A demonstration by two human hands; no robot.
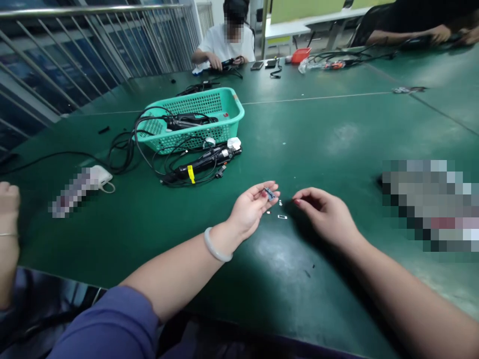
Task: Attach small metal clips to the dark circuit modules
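My left hand (pixel 250 209), palm up, pinches a small dark grey-blue part (pixel 269 194) between thumb and fingers. What kind of part it is cannot be made out. To its right, my right hand (pixel 324 212) hovers above the table with thumb and forefinger pressed together; anything between the tips is too small to see. Between the hands lie a small white rectangular frame (pixel 282 217), a tiny white piece (pixel 280 203) and a tiny red-and-white bit (pixel 268 213).
A turquoise basket (pixel 239 110) holding black cabled devices stands ahead on the green table (pixel 337 164). In front of it lies a black handheld device (pixel 202 163) with a yellow tag. Blurred-out items lie left and right. Other people sit at the far side and at left.
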